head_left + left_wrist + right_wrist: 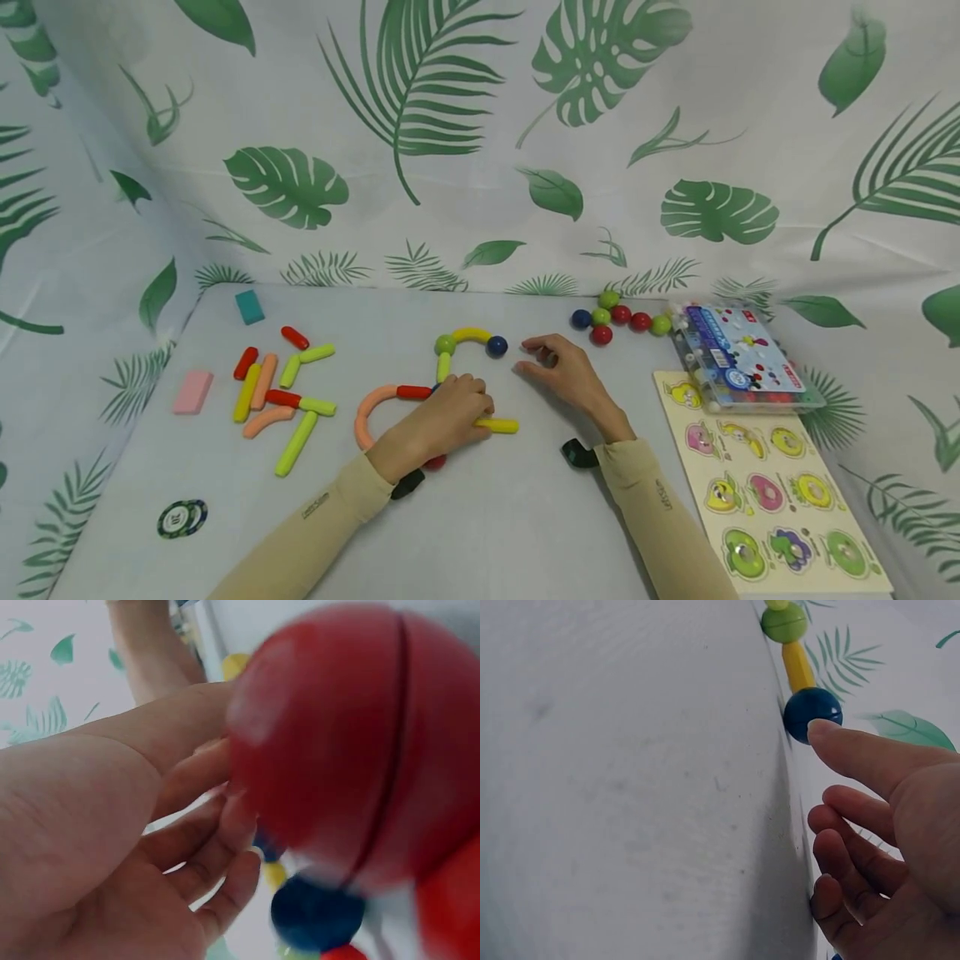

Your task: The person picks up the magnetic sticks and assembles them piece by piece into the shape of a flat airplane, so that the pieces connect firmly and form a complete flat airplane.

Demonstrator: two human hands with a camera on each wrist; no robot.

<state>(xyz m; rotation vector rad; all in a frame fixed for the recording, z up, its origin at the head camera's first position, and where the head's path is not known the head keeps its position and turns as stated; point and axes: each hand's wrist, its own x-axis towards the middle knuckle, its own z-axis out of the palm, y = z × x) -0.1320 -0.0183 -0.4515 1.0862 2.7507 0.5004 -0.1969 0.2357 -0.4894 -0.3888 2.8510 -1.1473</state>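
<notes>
My left hand (450, 410) reaches over a figure of coloured rods and balls, its fingers curled at the inner end of a yellow rod (502, 426). The exact contact is hidden; a large red ball (330, 742) blocks much of the left wrist view. On the figure's left side bend salmon curved rods (363, 417) and a red rod (413, 392). A light green ball (445, 344) joins a curved yellow rod (471, 334) that ends in a dark blue ball (497, 347). Just right of that ball, my right hand (562, 369) hovers with loosely bent fingers, holding nothing.
Loose rods (285, 398) lie at the left, near a pink block (192, 392), a teal block (249, 307) and round chips (182, 518). Joined balls (621, 314) sit at the back right, beside a clear plastic box (742, 350) on a fruit puzzle board (750, 454).
</notes>
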